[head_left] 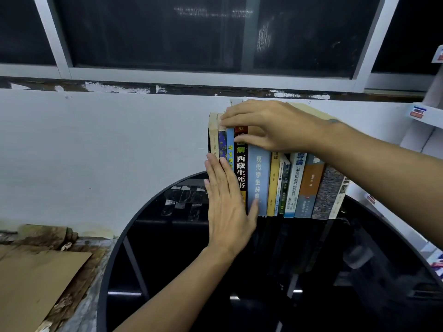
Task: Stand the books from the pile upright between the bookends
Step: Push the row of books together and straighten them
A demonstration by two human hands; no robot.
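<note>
A row of several books point(294, 185) stands upright at the back of a round black glass table point(167, 236), spines facing me. Among them are a black-spined book point(241, 168) and a pale blue one point(257, 178). My left hand point(225, 207) lies flat with straight fingers against the spines at the row's left end. My right hand point(268, 127) rests on top of the left books, fingers spread over their upper edges and thumb against the black spine. The bookends are hidden by the books and my hands.
A white wall and dark window rise right behind the books. White shelving point(424, 121) stands at the right. Brown cardboard point(36, 279) lies on a worn ledge to the left of the table.
</note>
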